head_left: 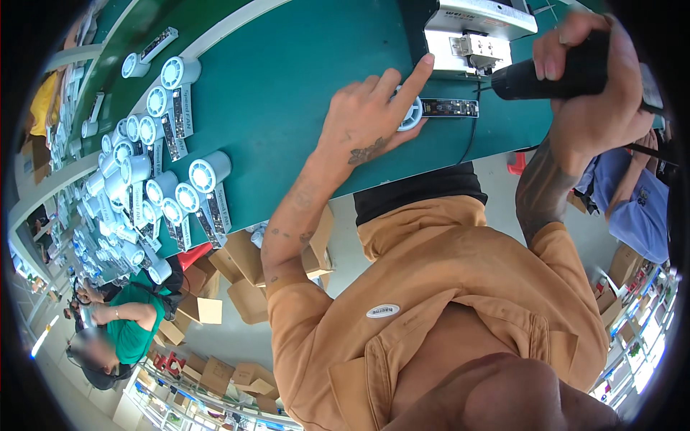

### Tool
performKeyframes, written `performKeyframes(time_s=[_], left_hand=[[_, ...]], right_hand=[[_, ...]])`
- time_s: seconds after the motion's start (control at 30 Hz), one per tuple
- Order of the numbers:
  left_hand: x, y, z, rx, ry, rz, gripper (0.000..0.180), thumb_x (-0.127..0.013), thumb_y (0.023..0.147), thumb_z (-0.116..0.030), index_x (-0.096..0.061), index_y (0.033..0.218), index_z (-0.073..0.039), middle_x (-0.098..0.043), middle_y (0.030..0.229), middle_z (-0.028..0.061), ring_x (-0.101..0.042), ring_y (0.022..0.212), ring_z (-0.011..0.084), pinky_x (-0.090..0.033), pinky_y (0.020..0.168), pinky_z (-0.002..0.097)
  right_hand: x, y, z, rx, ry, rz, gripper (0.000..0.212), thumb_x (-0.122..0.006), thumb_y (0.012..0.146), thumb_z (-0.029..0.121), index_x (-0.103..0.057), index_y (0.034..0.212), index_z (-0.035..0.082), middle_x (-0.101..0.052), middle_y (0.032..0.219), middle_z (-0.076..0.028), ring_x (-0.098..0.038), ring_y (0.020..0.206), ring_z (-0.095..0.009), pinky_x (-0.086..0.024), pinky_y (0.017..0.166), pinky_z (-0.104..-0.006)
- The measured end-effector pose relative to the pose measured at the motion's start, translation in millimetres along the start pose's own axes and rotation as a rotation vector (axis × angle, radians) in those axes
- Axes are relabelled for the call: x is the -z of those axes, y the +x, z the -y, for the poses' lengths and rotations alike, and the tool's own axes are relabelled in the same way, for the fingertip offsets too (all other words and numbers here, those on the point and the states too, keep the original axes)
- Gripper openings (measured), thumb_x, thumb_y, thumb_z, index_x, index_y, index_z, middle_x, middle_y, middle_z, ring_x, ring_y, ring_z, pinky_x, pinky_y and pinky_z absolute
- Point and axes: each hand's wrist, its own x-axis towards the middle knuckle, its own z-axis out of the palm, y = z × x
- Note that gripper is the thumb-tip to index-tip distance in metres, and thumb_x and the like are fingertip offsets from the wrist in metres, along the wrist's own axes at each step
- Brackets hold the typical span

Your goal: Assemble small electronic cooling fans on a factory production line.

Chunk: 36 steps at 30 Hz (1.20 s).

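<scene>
My left hand (pixel 375 111) holds a small light-blue handheld fan (pixel 412 116) down on the green table. The thumb and fingers are around its round head, and the index finger points away toward the machine. The fan's handle lies to the right, with its inner circuit board (pixel 453 108) exposed. My right hand (pixel 600 86) is wrapped round a black electric screwdriver (pixel 519 80). Its thin bit points left, a little above and right of the handle's end, apart from it. Just beyond stands a metal screw feeder (pixel 481 50) with a small silver block at its front.
Many similar fans (pixel 208 172) crowd the left of the green table (pixel 287 65), several with circuit boards showing. A dark cable hangs over the table's near edge by the fan. A person in green (pixel 136 323) is at lower left, another in blue (pixel 640 208) at right. Cardboard boxes (pixel 241 266) lie on the floor.
</scene>
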Motion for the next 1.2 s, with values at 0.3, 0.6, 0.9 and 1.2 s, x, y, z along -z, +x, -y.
performKeyframes(time_s=[0.3,0.6,0.9,1.2], left_hand=[[-3,2,1,-0.005,-0.038,-0.006,0.098,-0.088,0.07,-0.033,-0.043,0.156,-0.015,-0.048,0.088,0.0035,-0.058,0.069,0.0182,-0.05,0.058,0.0326],[4,-5,3,0.024,-0.015,0.032,0.093,-0.086,0.073,-0.035,-0.046,0.154,-0.015,-0.05,0.088,0.0043,-0.06,0.07,0.0192,-0.051,0.059,0.0333],[3,-3,0,0.01,-0.002,0.036,0.085,-0.083,0.079,-0.037,-0.048,0.153,-0.013,-0.051,0.087,0.0045,-0.061,0.071,0.0197,-0.052,0.061,0.0336],[-5,-3,1,0.001,-0.039,0.011,0.098,-0.087,0.071,-0.038,-0.043,0.156,-0.015,-0.05,0.091,0.0048,-0.061,0.072,0.0188,-0.053,0.061,0.0327]], right_hand=[[20,-14,-30,0.014,0.583,0.472,0.046,-0.035,0.106,0.037,-0.055,0.119,-0.002,-0.059,0.097,-0.018,-0.054,0.06,-0.02,-0.046,0.056,-0.0353],[-57,-40,21,-0.124,0.144,-0.028,0.031,-0.052,0.106,0.029,-0.044,0.115,0.001,-0.054,0.07,-0.012,-0.051,0.044,-0.015,-0.045,0.041,-0.0287],[-49,-37,13,-0.123,0.13,-0.002,0.032,-0.054,0.105,0.028,-0.041,0.12,0.004,-0.055,0.074,-0.013,-0.052,0.045,-0.016,-0.046,0.041,-0.0301],[-8,-38,-28,0.053,0.482,0.484,0.025,-0.049,0.105,0.025,-0.052,0.124,0.008,-0.059,0.096,-0.016,-0.056,0.058,-0.021,-0.048,0.054,-0.0366]])
